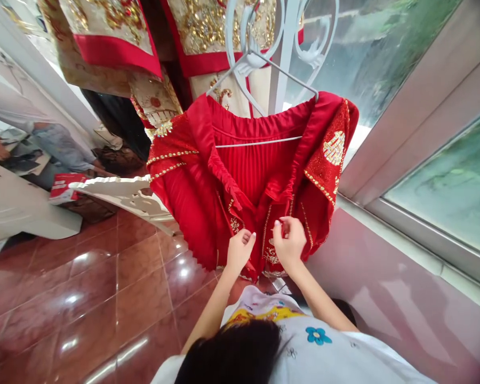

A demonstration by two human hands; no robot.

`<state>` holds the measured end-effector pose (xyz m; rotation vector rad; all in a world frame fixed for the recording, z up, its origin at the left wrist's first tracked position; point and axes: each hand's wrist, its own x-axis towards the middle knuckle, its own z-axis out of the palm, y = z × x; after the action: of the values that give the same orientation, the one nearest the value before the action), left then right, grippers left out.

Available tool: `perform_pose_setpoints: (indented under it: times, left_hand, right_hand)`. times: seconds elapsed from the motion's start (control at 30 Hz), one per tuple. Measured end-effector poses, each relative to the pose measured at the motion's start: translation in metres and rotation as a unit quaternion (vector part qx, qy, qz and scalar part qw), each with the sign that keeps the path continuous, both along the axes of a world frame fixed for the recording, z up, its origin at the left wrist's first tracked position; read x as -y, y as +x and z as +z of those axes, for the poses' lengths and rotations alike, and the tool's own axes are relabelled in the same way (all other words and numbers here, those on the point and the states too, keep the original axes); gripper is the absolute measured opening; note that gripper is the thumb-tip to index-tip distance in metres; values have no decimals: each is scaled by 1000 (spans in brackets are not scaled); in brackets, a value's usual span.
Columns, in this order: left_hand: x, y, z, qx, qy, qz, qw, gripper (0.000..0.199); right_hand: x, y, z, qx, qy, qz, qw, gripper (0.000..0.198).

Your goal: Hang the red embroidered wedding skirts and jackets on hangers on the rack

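Red garment [260,181] on white hanger [260,142]; left hand [239,250], right hand [291,242] fingertips together, hold unclear; red-white box [65,188], contents hidden.

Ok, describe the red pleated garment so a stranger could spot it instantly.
Start at the grey metal window frame at right, going left to the white scrolled grille. Below, on a thin pale wire hanger, hangs the red pleated garment. Red pleats set it apart from the cream, gold-decorated garments behind.

Gold-sequined garments [206,32] hang near a metal-framed window [450,186], above a glossy tiled floor [92,293]
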<state>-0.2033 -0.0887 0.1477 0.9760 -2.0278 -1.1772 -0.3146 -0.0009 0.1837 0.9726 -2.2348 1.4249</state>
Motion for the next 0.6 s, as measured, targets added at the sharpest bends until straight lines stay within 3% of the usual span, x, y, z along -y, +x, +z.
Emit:
perform_pose_setpoints:
  times: [0.1,0.27,0.37,0.6]
  left_hand:
    - [6,-27,-27,-17,5,7,1000,8]
    - [23,-57,-40,-40,-27,69,996,20]
    - [28,-57,-44,-48,-41,72,995,19]
    - [26,-47,-50,-47,-65,62,995,28]
  right_hand:
    - [26,0,-15,61,98,82,990,22]
    - [58,-13,-18,122,235,55,963,24]
    - [62,-13,-16,121,252,53,959,23]
    - [70,-11,-19,118,223,79,965,26]
